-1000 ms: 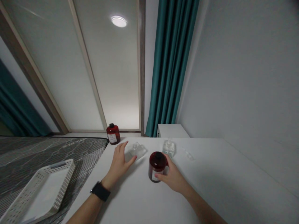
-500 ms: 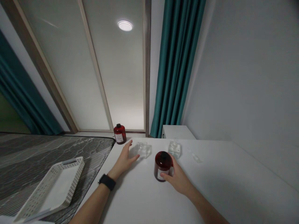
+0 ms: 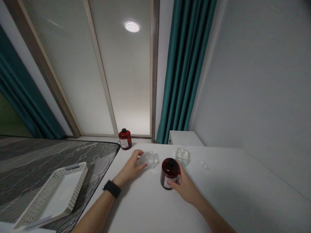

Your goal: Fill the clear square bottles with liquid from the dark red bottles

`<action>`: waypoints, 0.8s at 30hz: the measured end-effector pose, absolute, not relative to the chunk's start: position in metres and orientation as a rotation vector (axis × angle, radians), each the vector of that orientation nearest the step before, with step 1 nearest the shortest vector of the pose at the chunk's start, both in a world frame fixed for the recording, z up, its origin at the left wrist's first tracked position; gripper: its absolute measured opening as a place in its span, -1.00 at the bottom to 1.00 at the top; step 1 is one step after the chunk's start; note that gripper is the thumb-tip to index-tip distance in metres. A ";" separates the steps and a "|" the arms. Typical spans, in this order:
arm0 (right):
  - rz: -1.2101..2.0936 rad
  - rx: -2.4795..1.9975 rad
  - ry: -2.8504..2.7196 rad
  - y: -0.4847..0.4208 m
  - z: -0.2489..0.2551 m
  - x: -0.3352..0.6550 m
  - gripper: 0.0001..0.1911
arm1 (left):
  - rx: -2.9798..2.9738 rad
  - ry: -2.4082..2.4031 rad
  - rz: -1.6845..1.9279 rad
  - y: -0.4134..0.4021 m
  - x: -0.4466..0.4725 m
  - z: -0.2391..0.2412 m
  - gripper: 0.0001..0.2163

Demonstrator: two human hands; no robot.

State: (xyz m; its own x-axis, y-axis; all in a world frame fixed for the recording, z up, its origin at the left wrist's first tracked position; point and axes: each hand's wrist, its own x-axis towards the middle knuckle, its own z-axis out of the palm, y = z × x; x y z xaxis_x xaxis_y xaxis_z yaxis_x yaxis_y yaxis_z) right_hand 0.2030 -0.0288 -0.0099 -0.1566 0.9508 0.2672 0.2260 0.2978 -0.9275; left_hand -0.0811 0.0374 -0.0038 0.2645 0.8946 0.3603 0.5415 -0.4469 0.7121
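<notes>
Our right grip (image 3: 176,176) is closed round the near red bottle (image 3: 169,174), thumb across its pale label and fingers behind its right side. That bottle stands upright, dark cap up, toward the middle of the white surface (image 3: 145,207); we cannot tell whether its base touches down. Our left grip (image 3: 143,159), with a dark watch (image 3: 112,188) on the wrist, sits curved at the left side of a clear bottle (image 3: 151,160), fingers and thumb apart; we cannot tell whether it grasps the glass. This clear bottle is left of the near red bottle and a little beyond it. Just behind and right of the near red bottle we see a clear flask (image 3: 182,156), and farther right a clear strip (image 3: 203,164) lies flat, its form hard to make out. The far red bottle (image 3: 125,144), also capped and labelled, stands upright near the surface's far left corner. Off to our left, a white basket (image 3: 79,184) with holed walls rests on a grey cover (image 3: 36,161). A teal curtain (image 3: 184,71) hangs beyond the surface, beside a frosted door (image 3: 128,81).
</notes>
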 end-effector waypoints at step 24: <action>0.676 -1.057 -1.589 0.068 -0.022 0.146 -0.30 | 2.072 1.197 0.674 -0.022 -0.094 0.037 -0.54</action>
State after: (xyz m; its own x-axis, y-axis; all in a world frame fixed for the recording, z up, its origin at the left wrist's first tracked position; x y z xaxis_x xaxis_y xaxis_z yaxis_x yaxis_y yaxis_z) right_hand 0.1463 0.0678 -0.0215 -0.0461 0.8892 0.4552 0.2891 0.4480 -0.8460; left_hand -0.0936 -0.0221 0.0367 0.4524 0.8848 0.1118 0.5544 -0.3772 0.7419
